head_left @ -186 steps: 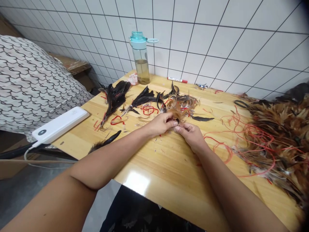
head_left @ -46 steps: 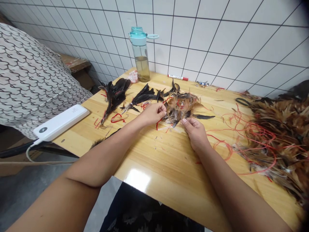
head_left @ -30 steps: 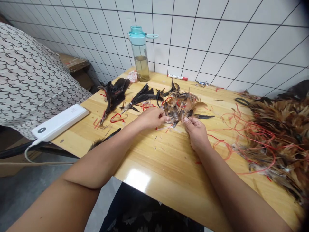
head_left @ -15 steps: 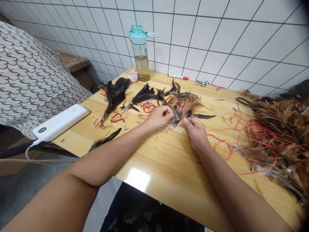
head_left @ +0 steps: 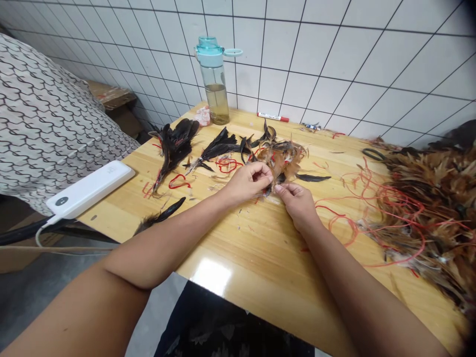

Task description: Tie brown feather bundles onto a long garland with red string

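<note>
My left hand (head_left: 250,182) is closed in a pinch at the near edge of a small pile of brown feathers (head_left: 288,157) mixed with bits of red string. Close beside it, my right hand (head_left: 296,202) pinches with thumb and forefinger at the same edge. What appears between the fingertips looks like a brown feather, though its small size makes each hand's grip hard to read. A black feather (head_left: 314,178) sticks out to the right of the pile. Left of my hands lie a black feather bunch (head_left: 219,146) and a larger dark bunch (head_left: 176,146).
A large heap of brown feathers (head_left: 435,198) with tangled red string (head_left: 420,208) covers the table's right side. At the back stand a water bottle (head_left: 215,94) and a red-and-white marker (head_left: 273,117). A white power bank (head_left: 91,188) sits at the left edge, near patterned cloth (head_left: 55,114).
My right hand has moved slightly left, bringing its fingertips nearer my left hand. The left fingertips have shifted a little to the right. The view has moved slightly.
</note>
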{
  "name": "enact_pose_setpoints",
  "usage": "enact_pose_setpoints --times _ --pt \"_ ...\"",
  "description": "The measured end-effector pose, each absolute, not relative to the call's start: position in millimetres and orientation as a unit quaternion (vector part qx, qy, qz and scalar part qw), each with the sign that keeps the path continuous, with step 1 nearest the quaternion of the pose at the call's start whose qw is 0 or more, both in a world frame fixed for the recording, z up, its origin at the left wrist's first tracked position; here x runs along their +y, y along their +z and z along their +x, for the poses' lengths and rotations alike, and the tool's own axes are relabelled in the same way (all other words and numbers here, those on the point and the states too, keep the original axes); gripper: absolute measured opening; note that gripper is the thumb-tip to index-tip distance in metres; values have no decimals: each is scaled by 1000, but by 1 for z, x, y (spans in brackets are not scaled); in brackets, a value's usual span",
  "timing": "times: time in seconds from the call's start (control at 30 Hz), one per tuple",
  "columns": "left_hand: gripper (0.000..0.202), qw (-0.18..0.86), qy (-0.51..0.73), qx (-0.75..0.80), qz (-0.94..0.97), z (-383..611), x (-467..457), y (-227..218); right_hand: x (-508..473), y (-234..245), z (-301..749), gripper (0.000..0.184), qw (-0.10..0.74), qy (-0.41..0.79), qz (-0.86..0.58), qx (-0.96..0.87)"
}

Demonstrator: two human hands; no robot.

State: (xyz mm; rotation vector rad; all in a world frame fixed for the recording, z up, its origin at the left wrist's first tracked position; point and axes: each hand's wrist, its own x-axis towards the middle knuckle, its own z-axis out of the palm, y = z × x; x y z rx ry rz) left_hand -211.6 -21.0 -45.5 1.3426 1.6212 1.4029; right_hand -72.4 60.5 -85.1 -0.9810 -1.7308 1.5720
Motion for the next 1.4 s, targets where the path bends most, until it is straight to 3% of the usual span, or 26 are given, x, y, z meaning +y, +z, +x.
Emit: enact_pose_setpoints --times 0.4,1.1,1.4 --pt "13 245 516 616 542 -208 -20 -51 59 -81 -72 38 292 624 -342 -639" --pt "31 473 566 524 426 -210 -19 -58 59 -79 -71 30 255 608 -323 -679" --pt "36 519 512 500 467 -222 -21 -59 61 -78 -70 27 224 613 -277 -706"
